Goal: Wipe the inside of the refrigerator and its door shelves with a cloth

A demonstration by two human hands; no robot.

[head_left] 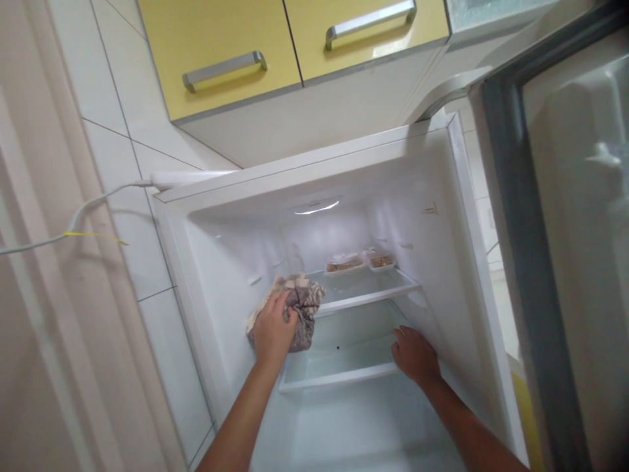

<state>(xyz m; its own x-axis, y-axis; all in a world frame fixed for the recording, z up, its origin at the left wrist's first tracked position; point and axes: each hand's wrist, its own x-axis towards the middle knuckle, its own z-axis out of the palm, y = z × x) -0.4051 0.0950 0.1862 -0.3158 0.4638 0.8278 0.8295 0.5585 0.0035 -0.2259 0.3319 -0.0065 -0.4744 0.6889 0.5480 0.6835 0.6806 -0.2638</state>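
Note:
My left hand (276, 326) is wrapped round a crumpled grey and cream cloth (303, 316) at the left end of the upper glass shelf (363, 286) inside an open fridge (319, 160). Near the right wall, over the lower glass shelf (344, 378), is my right hand (414, 354), its fingers curled; whether anything is between them is hidden. Two clear packs of brown food, one on the left (344, 263) and one on the right (381, 261), lie at the back of the upper shelf.
The fridge door (535, 262) stands open at the right. Yellow cabinets (221, 39) with metal handles hang above. A light cable (98, 198) runs along the left past the tiled wall (128, 229). A small dark spot (337, 347) shows by the lower shelf.

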